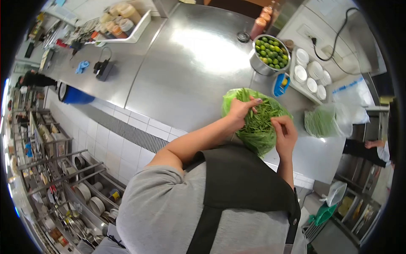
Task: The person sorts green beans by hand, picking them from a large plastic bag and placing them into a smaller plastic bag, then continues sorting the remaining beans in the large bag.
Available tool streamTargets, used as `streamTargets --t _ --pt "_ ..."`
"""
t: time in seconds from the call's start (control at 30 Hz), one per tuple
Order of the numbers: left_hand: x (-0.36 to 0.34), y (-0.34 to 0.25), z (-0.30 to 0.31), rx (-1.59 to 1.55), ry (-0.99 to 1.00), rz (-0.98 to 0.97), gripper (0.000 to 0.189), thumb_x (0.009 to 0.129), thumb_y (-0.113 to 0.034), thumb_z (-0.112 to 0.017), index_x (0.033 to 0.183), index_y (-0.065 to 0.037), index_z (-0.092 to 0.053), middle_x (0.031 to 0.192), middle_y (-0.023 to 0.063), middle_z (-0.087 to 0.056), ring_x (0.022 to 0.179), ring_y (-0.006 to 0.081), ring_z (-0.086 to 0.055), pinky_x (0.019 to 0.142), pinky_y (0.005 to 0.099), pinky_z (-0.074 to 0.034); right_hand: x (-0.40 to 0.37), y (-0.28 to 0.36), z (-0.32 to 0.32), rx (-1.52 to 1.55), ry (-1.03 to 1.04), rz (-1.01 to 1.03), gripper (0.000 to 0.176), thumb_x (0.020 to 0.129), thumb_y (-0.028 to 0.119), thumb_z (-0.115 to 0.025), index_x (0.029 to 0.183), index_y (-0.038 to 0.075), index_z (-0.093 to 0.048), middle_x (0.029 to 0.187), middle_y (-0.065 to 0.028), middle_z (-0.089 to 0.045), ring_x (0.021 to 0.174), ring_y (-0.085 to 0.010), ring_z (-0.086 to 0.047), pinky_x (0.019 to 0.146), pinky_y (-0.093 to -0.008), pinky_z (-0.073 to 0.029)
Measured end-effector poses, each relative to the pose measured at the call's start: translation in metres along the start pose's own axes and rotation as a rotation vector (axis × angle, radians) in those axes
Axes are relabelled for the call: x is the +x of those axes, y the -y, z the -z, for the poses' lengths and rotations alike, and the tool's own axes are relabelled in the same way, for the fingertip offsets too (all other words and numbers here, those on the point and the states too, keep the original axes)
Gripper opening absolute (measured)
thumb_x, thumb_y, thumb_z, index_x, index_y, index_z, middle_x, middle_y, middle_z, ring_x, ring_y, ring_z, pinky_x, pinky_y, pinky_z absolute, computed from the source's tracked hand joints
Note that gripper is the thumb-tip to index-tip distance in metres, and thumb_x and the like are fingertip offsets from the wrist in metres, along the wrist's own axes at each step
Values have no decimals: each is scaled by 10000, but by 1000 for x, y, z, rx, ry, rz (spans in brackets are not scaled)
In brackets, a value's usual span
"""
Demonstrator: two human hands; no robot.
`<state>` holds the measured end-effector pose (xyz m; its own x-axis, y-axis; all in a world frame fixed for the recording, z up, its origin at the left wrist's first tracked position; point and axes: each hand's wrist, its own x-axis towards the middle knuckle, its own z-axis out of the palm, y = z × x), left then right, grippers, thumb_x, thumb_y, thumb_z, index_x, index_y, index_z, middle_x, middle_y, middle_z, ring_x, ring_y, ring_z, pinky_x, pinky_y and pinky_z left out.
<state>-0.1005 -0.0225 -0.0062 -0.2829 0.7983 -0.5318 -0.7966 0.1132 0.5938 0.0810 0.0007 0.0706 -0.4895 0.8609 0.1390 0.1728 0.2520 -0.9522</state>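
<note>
A green plastic bag [263, 143] stands open on the steel counter in front of me, filled with cut green beans [261, 119]. Over its left side, my left hand [242, 111] is closed around a few long green beans [244, 95], thumb pointing right. My right hand [286, 132] is at the bag's right edge, thumb and fingers pinched together. What sits in that pinch is too small to make out. To the right lies a clear bag [325, 120] of long green beans, apart from both hands.
Beyond the bag are a metal pot of limes [270, 54], a blue container [281, 84] and a crate of white dishes [312, 76]. Sauce bottles [259, 26] stand at the back. Another person's hand [374, 144] shows at far right. A blue bin [77, 95] stands left.
</note>
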Motion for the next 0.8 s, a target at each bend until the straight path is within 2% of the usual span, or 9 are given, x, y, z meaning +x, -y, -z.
streamTargets --t 0.13,0.23,0.33,0.43,0.5,0.57,0.67,0.7,0.8 --pt "-2 -20 7 -78 131 88 294 822 -91 -812 1024 -87 -598 987 91 -733 661 137 -632 598 311 -560 11 -27 19 -37 -63 -65 127 885 47 -742 825 -11 -645 796 -23 -620 746 -95 -546 698 -255 -437" --pt "14 -29 31 -232 201 198 268 874 -129 -773 1076 -88 -600 953 45 -701 720 144 -646 660 317 -577 7 -38 29 -146 9 -237 211 881 114 -759 779 -5 -618 724 0 -578 677 -78 -484 636 -262 -407" --pt "7 -49 33 -227 191 179 258 901 -147 -747 1098 -66 -601 940 52 -683 772 170 -670 716 323 -596 3 -41 19 -102 133 -276 244 885 151 -748 776 -10 -601 700 -12 -543 664 -87 -443 614 -269 -380" --pt "13 -51 44 -234 208 183 204 945 -183 -700 1067 -30 -643 898 59 -675 797 176 -680 815 322 -612 -7 -57 14 -239 304 -288 194 874 149 -723 932 -24 -658 807 -92 -622 717 -183 -563 683 -320 -471" --pt "14 -45 48 -148 171 240 179 927 -180 -723 992 -34 -641 837 63 -664 759 192 -681 789 331 -615 -9 -54 12 -327 448 -336 266 866 146 -716 1078 -8 -670 937 -133 -676 815 -251 -649 764 -362 -528" --pt "12 -37 44 -64 115 251 162 900 -166 -759 902 -47 -648 738 41 -633 680 181 -663 697 318 -606 -11 -53 9 -313 490 -349 268 866 149 -717 1079 -7 -667 941 -134 -679 828 -250 -656 764 -364 -531" --pt "10 -28 38 141 95 216 181 896 -155 -763 857 -72 -607 707 16 -602 599 151 -625 588 290 -566 -12 -55 11 -299 494 -354 264 867 154 -718 1068 -10 -669 947 -137 -680 837 -250 -659 768 -368 -530" --pt "15 -22 36 217 61 175 158 877 -137 -779 869 -61 -640 713 12 -619 546 133 -594 500 281 -505 -14 -59 13 -290 483 -349 263 867 155 -718 1064 -12 -670 946 -138 -680 840 -250 -659 771 -368 -530" --pt "30 -7 22 627 12 9 131 869 -121 -774 904 -29 -687 743 15 -655 564 106 -587 503 275 -492 -19 -65 16 -299 470 -318 251 878 141 -714 1074 -12 -677 960 -120 -676 847 -218 -655 780 -343 -524"
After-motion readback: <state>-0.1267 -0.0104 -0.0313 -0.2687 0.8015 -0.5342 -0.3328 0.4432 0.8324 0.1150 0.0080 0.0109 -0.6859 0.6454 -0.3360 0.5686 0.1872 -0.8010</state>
